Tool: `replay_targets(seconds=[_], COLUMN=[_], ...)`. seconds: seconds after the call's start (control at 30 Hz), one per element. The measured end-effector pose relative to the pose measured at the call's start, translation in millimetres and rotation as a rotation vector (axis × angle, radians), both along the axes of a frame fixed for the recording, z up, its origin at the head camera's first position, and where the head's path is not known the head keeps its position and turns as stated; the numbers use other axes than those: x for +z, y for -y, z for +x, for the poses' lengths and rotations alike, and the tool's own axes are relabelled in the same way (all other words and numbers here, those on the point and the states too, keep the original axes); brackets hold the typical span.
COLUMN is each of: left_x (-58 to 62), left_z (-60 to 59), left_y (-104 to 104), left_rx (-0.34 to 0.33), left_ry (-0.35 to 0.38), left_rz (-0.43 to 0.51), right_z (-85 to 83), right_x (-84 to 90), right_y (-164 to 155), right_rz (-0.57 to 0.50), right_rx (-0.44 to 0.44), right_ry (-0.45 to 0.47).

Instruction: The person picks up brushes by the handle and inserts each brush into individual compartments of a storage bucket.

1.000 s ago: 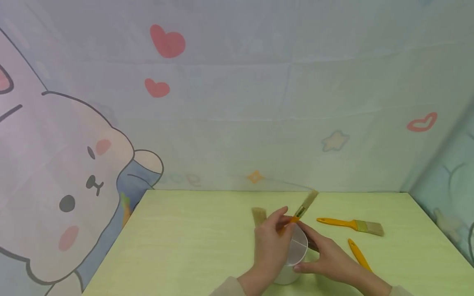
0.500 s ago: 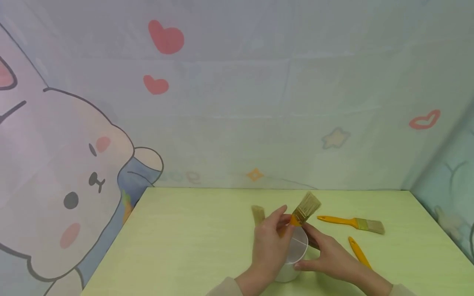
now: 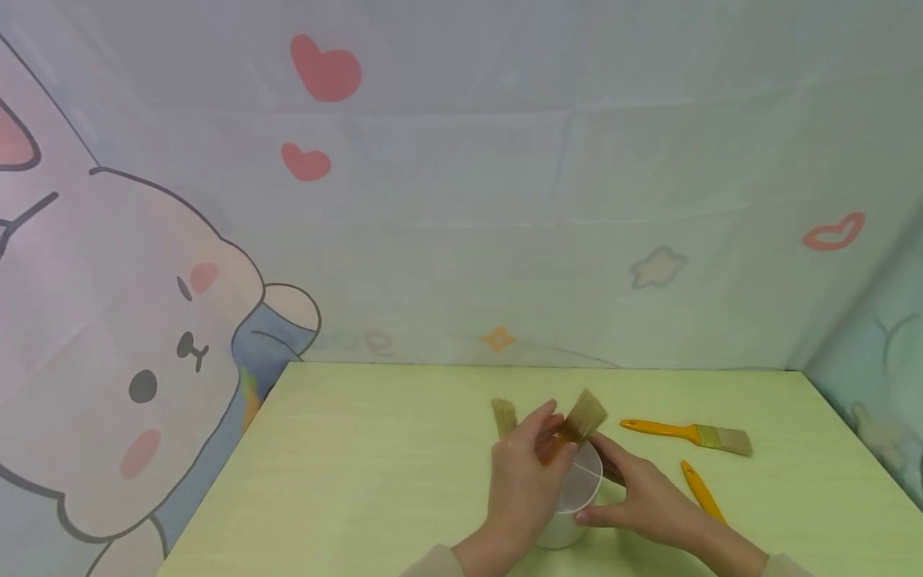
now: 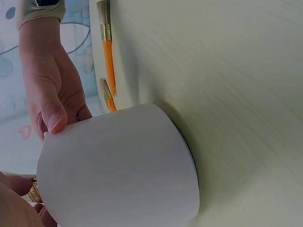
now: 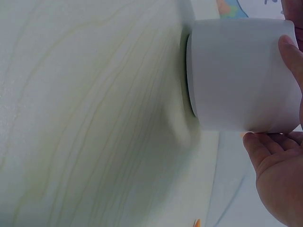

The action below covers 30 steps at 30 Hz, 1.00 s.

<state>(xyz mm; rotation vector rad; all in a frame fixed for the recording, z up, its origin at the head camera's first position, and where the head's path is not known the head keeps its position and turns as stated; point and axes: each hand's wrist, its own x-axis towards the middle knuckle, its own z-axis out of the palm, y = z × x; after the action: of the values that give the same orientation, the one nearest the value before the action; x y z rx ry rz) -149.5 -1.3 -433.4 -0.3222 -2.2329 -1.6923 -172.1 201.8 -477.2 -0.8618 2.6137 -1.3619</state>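
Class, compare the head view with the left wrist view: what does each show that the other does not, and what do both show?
Only the head view shows the left hand pinching a brush above the white cup, the bristles behind that hand, and the cartoon backdrop. Only the left wrist view shows the cup's plain outer wall from the side, with the right thumb on its rim. Both show the cup, the right hand, the table and two orange-handled brushes lying beyond.
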Motion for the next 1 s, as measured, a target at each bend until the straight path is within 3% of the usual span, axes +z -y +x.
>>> replay_targets(seconds=[0.37, 0.6, 1.0], left_x=[6.8, 18.8, 37.6], left_z=[-0.5, 1.8, 13.5], left_y=[5, 10, 30], left_rx=[-0.015, -0.028, -0.071], left_ry=[-0.007, 0.018, -0.012], left_rz=[0.046, 0.075, 0.019], right_z=[-0.3, 0.4, 0.9], right_x=[4.1, 5.0, 1.8], right_y=[0, 0, 0], right_rz=[0.025, 0.023, 0.005], right_rx=[-0.014, 0.012, 0.005], right_ry=[0.057, 0.017, 0.044])
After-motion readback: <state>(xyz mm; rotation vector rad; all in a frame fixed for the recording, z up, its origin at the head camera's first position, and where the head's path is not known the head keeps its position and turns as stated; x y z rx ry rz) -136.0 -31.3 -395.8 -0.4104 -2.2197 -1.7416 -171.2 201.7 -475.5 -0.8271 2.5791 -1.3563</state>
